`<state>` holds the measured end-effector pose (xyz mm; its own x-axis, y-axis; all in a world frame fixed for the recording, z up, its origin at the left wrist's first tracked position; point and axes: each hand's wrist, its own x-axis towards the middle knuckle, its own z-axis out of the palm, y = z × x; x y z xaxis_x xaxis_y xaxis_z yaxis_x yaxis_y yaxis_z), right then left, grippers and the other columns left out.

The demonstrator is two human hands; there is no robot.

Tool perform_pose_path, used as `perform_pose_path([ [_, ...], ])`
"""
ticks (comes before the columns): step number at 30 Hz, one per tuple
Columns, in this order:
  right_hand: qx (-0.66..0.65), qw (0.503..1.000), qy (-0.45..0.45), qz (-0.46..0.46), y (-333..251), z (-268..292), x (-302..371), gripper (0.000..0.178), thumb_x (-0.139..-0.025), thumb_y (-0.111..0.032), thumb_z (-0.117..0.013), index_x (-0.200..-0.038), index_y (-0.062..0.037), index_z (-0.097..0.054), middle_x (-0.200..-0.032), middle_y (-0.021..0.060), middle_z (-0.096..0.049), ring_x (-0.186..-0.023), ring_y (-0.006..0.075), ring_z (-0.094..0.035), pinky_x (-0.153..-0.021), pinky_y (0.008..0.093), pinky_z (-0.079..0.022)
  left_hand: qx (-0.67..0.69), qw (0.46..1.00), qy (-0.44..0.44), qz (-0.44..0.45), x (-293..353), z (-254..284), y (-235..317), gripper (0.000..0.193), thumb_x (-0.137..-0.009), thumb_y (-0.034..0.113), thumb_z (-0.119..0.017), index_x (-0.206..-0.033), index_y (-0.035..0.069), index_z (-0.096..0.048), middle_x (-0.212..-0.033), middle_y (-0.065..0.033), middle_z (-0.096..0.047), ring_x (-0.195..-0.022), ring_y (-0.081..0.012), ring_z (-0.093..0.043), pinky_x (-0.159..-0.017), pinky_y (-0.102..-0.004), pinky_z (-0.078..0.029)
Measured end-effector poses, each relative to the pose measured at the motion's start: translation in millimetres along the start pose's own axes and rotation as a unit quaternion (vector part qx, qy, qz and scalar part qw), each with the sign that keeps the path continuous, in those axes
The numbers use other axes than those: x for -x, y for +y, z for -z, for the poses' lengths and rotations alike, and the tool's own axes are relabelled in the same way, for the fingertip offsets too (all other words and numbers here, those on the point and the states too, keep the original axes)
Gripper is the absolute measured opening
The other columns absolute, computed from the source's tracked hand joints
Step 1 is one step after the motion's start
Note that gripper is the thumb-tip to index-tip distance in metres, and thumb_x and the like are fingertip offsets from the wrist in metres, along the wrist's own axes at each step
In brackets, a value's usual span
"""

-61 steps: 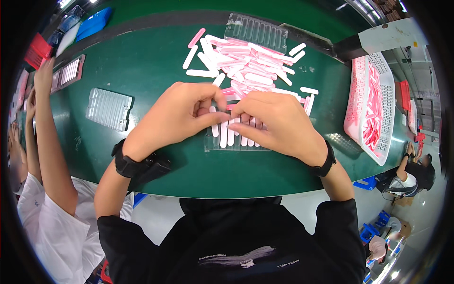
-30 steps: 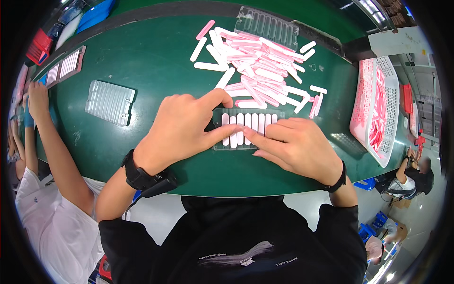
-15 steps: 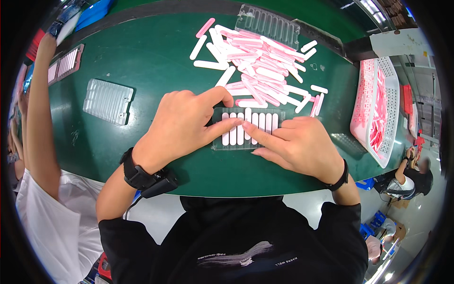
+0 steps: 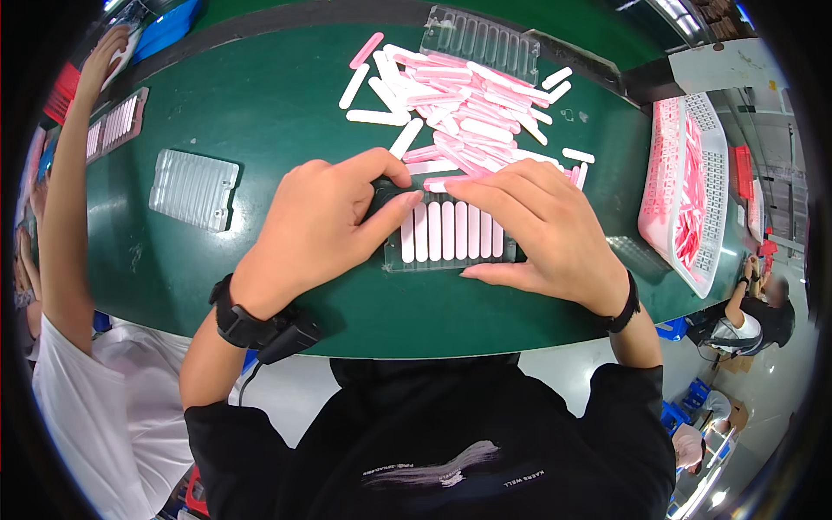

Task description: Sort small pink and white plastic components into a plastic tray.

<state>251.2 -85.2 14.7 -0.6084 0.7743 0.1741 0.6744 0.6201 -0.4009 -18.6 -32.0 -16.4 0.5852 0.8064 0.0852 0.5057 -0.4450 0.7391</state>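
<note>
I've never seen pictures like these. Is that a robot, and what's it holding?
No robot: these are a person's bare left hand and right hand, all seen from one wide fisheye camera worn on the head, so edges curve. On the green tabletop, a clear plastic tray holds a row of flat, round-ended pale pink sticks. Beyond lies a loose pile of pink and white sticks; rightward, a white perforated plastic basket. Both hands are at the tray; neither clearly grips anything.

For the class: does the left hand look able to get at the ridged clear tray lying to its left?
Probably yes: only green tabletop shows between the left hand and the ridged clear tray, and nothing seems to cover it.
</note>
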Motion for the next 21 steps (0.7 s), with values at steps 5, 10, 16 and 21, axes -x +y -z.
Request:
perform_pose_path([
  [5, -0.018, 1.000, 0.001, 0.000, 10, 1, -6, 0.071, -0.066, -0.030, -0.091, -0.130, -0.0109, -0.066, -0.112, 0.0043, -0.069, -0.105, 0.0290, -0.063, -0.096, 0.0428, -0.049, -0.022, 0.998, -0.061, 0.011, 2, 12, -1, 0.046, -0.084, 0.037, -0.091, -0.114, 0.008, -0.071, -0.049, -0.0021, -0.035, -0.043, -0.0186, -0.034, -0.049, -0.0369, -0.025],
  [10, -0.044, 0.999, 0.023, -0.003, 8, 0, -10, 0.061, -0.065, -0.024, -0.090, -0.119, -0.0105, -0.065, -0.111, 0.0050, -0.069, -0.104, 0.0302, -0.064, -0.095, 0.0426, -0.049, -0.172, 0.980, -0.045, -0.089, 15, -3, 3, 0.091, -0.064, 0.059, -0.096, -0.131, 0.009, -0.061, -0.053, -0.0017, -0.046, -0.047, -0.0207, -0.048, -0.051, -0.0329, -0.035],
  [16, -0.019, 0.983, 0.171, 0.061, 16, -3, -24, 0.061, -0.060, -0.011, -0.091, -0.115, -0.0106, -0.063, -0.118, 0.0065, -0.070, -0.108, 0.0318, -0.068, -0.092, 0.0439, -0.054, -0.055, 0.988, 0.087, -0.111, 6, 1, -4, 0.080, -0.071, 0.023, -0.098, -0.138, 0.007, -0.057, -0.046, 0.0024, -0.041, -0.038, -0.0083, -0.039, -0.042, -0.0276, -0.025],
  [21, -0.037, 0.969, 0.221, 0.101, 27, -5, -41, 0.070, -0.066, -0.004, -0.097, -0.123, -0.0046, -0.056, -0.125, 0.0190, -0.071, -0.113, 0.0330, -0.072, -0.094, 0.0415, -0.059, -0.031, 0.988, 0.134, -0.074, -1, 14, -7, 0.080, -0.076, 0.015, -0.096, -0.145, 0.007, -0.056, -0.049, 0.0079, -0.034, -0.044, -0.0019, -0.028, -0.047, -0.0246, -0.018],
])
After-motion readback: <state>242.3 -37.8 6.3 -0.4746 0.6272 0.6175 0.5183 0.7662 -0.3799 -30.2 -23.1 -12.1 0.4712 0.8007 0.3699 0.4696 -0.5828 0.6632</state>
